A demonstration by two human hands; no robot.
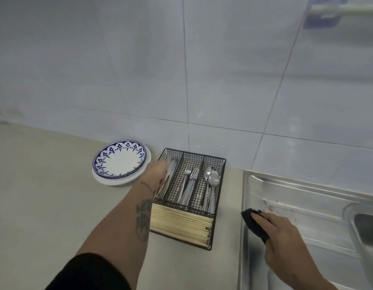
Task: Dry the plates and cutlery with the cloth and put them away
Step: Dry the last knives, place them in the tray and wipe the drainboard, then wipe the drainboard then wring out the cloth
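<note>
A black wire cutlery caddy point(219, 172) stands on the counter, with forks point(189, 174) in its middle slot, spoons point(212, 178) in the right slot and chopsticks point(181, 223) in the front section. My left hand point(157, 171) is at the left slot, pinching a knife point(171, 170) that lies in that slot; the hand is blurred. My right hand point(286, 233) grips a dark cloth point(254, 223) on the steel drainboard. A blue-patterned plate point(120, 159) sits stacked on a white plate point(106, 181) left of the caddy.
The beige counter point(45, 185) runs left and forward. The steel drainboard point(307, 197) and the sink basin point(368, 227) lie at the right. A tiled wall point(181, 70) backs the counter, with a blurred rail at the top right.
</note>
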